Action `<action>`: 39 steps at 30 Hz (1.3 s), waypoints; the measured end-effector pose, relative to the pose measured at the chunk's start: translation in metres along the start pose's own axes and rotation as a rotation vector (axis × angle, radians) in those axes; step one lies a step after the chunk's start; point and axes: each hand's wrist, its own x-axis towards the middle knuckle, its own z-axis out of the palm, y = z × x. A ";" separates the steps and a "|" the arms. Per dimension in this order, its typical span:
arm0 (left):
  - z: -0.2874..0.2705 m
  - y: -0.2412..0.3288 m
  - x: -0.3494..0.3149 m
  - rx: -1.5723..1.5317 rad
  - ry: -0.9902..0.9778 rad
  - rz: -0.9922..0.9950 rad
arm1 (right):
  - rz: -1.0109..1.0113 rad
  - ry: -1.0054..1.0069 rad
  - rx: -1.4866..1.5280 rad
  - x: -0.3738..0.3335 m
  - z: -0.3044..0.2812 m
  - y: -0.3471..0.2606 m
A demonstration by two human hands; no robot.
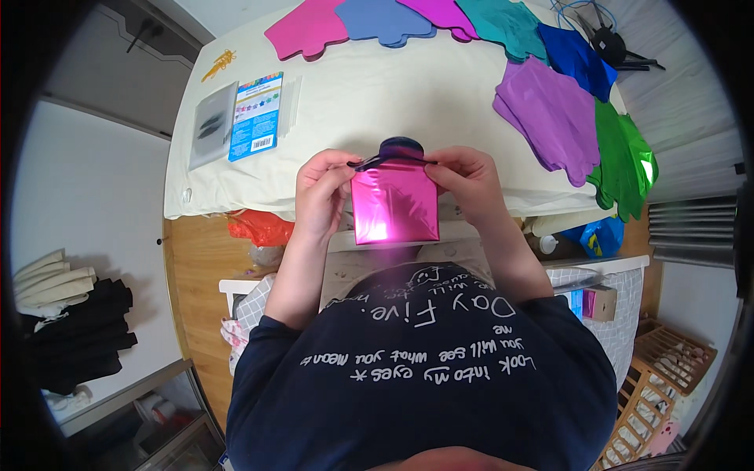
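A shiny magenta foil piece [397, 206], square below with a dark rounded tab on top, hangs in front of my chest at the table's near edge. My left hand [322, 192] pinches its upper left corner between thumb and fingers. At the upper right corner, my right hand [470, 184] pinches it the same way. The foil's lower part catches the light and hangs free of both hands. Flat foil cut-outs with rounded tabs lie in stacks farther off: pink [308, 28], grey-blue [386, 21], teal [503, 27], dark blue [576, 59], purple [543, 118] and green [616, 153].
The table [338, 94] has a cream cover. On its left lie a blue printed card [256, 118], clear plastic sleeves [210, 129] and a yellow cord [220, 64]. A black device with cables [609, 45] sits at the far right. Red [259, 228] and blue [601, 235] bags are below the edge.
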 end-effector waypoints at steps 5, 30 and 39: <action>0.006 0.003 -0.005 -0.082 -0.069 -0.011 | 0.015 -0.034 0.034 -0.006 -0.005 0.003; 0.003 0.053 0.004 0.357 -0.344 -0.111 | 0.146 -0.205 -0.153 0.008 -0.002 -0.037; 0.033 0.109 0.028 1.062 -0.381 0.165 | -0.399 -0.213 -0.684 0.029 0.012 -0.072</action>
